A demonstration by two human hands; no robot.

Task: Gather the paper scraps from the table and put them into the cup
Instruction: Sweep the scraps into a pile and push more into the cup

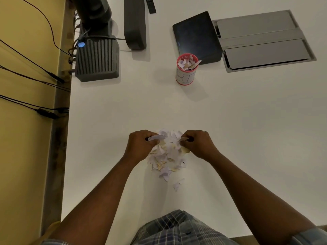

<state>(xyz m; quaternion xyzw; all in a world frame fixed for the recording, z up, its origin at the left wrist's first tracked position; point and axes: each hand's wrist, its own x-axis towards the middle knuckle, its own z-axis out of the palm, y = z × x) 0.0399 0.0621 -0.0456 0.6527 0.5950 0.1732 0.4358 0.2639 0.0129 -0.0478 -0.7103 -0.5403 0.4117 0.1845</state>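
A heap of white, lilac and tan paper scraps lies on the white table in front of me. My left hand is closed on scraps at the heap's left upper edge. My right hand is closed on scraps at its right upper edge. A few loose scraps trail toward me below the heap. The red-rimmed cup with a white label stands upright farther back, right of centre, full of scraps that stick out over its rim.
A dark ribbed box with a blue light and cables sits at the back left near the table's left edge. A black tablet-like device lies just behind the cup. A grey hatch is set into the table at the back right.
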